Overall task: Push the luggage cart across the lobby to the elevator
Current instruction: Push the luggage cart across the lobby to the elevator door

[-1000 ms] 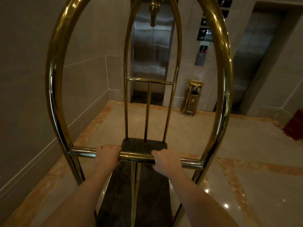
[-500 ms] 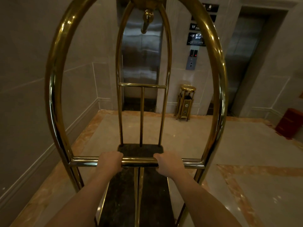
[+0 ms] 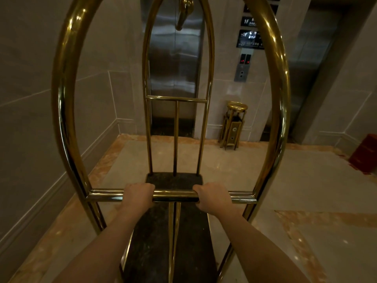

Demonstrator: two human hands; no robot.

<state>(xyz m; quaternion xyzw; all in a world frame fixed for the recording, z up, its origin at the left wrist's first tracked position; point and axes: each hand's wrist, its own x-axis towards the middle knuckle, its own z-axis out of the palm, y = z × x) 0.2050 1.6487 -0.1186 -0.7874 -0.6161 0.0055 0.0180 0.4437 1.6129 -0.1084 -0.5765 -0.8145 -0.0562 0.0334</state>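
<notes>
A brass luggage cart (image 3: 65, 111) with arched tubes and a dark carpeted deck (image 3: 157, 242) fills the view in front of me. My left hand (image 3: 137, 196) and my right hand (image 3: 212, 198) both grip its horizontal brass push bar (image 3: 173, 195), about a hand's width apart. The deck carries no luggage. Straight ahead, seen through the far arch, stands a steel elevator door (image 3: 173, 58), shut. A second elevator door (image 3: 310, 64) is at the right, also shut.
A beige wall (image 3: 30, 119) runs close along the cart's left side. A brass ashtray bin (image 3: 233, 127) stands between the two elevators under the call panel (image 3: 242, 67). A red box (image 3: 365, 154) sits at the right wall. Polished marble floor (image 3: 306, 180) spreads to the right.
The cart and I have rolled forward towards the left elevator; the door and the bin look nearer. Both hands keep their grip on the push bar.
</notes>
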